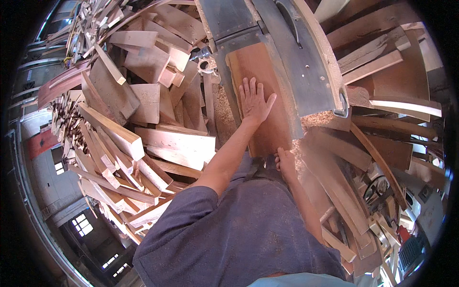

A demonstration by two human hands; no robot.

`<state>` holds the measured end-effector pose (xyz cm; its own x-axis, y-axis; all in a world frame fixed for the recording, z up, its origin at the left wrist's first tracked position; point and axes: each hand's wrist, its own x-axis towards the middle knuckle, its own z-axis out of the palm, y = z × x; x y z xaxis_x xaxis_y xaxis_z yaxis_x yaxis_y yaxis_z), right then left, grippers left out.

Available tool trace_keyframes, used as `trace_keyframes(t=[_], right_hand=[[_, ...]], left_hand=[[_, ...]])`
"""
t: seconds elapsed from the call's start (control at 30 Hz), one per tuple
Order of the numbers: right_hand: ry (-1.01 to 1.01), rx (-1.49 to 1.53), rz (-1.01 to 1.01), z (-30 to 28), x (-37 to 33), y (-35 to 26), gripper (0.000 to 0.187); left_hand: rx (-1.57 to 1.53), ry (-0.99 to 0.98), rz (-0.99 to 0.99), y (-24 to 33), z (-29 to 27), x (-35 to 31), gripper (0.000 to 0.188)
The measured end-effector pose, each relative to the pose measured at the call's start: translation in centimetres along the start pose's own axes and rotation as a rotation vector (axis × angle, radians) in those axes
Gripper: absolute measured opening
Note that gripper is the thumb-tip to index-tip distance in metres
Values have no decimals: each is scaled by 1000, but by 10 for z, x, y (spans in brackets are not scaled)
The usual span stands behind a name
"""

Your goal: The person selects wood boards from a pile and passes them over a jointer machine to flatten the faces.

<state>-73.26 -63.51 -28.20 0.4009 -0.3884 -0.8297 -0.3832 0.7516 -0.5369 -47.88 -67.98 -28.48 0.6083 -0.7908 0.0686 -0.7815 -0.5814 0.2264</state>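
A flat reddish-brown wooden board (272, 129) lies lengthwise on the grey metal bed of a woodworking machine (311, 81). My left hand (256, 103) rests flat on the board's upper face, fingers spread and pointing away from me. At the board's near right corner, my right hand (286, 163) is closed with its fingers curled against the end. The near end of the board reaches close to my body. What lies under the board is hidden.
Offcuts and planks (177, 143) are heaped high on the left. More boards (382, 124) lean and pile up on the right. Sawdust (318, 118) gathers around the machine's near edge. A curved dark slot or blade (289, 21) shows on the bed farther off.
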Motion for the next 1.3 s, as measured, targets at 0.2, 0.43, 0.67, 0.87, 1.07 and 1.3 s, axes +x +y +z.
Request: trace_keyframes(t=[0.2,0.43,0.67,0.87,1.07,1.3], right_hand=[[82,35,-78,33,29,-40,40],[94,-6,-86,62,63,-88,41],[132,-79,-81,68,88,-101,44],[157,-180,-126,80,100,-131,48],[132,-142,-157,91,119,-145,42],[100,-92,-157,102,131,-168,41]], left_hand=[[46,54,-32,-25,2,57,76],[23,42,-47,-47,-1,116,76],[-2,42,-64,-53,-3,144,75],[-19,29,-97,-64,-3,174,76],[10,98,-67,-76,1,197,74],[57,114,-53,-89,6,223,74]])
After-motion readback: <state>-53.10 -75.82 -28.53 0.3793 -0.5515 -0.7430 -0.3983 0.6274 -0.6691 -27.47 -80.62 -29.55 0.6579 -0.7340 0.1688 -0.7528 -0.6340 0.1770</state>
